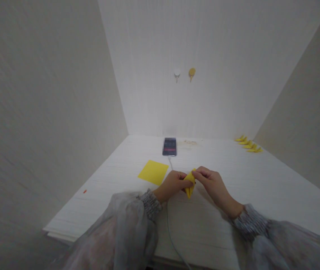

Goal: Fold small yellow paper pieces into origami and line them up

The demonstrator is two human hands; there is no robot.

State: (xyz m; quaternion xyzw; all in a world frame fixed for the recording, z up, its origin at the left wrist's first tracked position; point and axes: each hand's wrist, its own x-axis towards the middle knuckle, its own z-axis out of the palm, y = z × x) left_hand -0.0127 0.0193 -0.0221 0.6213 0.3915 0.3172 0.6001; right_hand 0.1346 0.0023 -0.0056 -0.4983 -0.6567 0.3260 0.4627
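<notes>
The person was at a white table [115,165], with both bare hands at work on a folded paper [189,190], and I took the phone [170,146] as my mark for where everything lay. The folded paper was yellow, held up on the near side of the phone and a little to its right, one pointed end aimed back toward the person. The left hand [173,185] pinched the body of it, thumb on top and fingers curled beneath, a ring [180,174] showing on one finger. The right hand [209,180] had its thumb and forefinger pressed together on the upper tip, the other fingers bent in. Both sleeves [133,215] were grey and sheer, gathered at the wrists.

A flat yellow sheet [153,172] lay just to the near left of the phone, close by the left hand. A pale cable [168,227] came out of the phone's near end, passed under the left arm and ran on to the table's near edge. Well to the right of the phone, small yellow folded shapes [249,144] stood in a slanting row. Far off to its near left was an orange scrap [85,191]. On the wall above the phone I saw a white hook [177,72] and, to its right, a yellowish hook [192,71].
</notes>
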